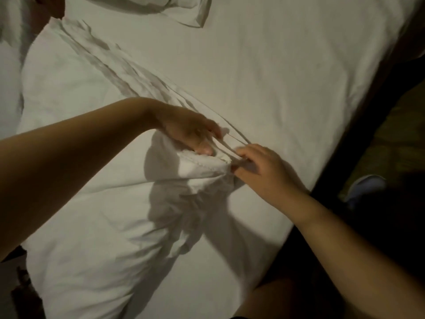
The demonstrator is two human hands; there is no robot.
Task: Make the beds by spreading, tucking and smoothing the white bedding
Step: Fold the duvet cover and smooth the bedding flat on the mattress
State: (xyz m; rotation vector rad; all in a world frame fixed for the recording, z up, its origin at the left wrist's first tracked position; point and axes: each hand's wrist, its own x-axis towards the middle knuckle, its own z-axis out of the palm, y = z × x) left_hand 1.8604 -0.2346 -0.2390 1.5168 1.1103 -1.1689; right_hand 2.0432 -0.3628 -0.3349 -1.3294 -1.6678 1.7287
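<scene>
Head view, looking down over the bed. Left forearm enters from the left edge, bare, rising toward centre; the wrist bends sharply downward. Left hand (190,132) sits palm-down on a raised corner (207,166) of the white bedding (96,203), its fingers (204,149) curled and hooked round the cloth edge. Thin taut folds of fabric run from those fingers across to the right hand (259,168), which lies just beside, the two hands near but not touching. The right forearm comes up from the lower right corner. Right fingers (243,151) are bent and pressed together, pinching the tip of the same corner against the thumb.

The bedding is white, thick and puffy, rumpled, with deep creases. It fills the left and lower middle of the bed and lies on a flat white sheet (276,65). A stitched seam shows along the lifted corner. Another crumpled white piece (161,8) lies at the top edge. Far right: dark bed edge (358,143), and a pale shoe (365,188) beside it.
</scene>
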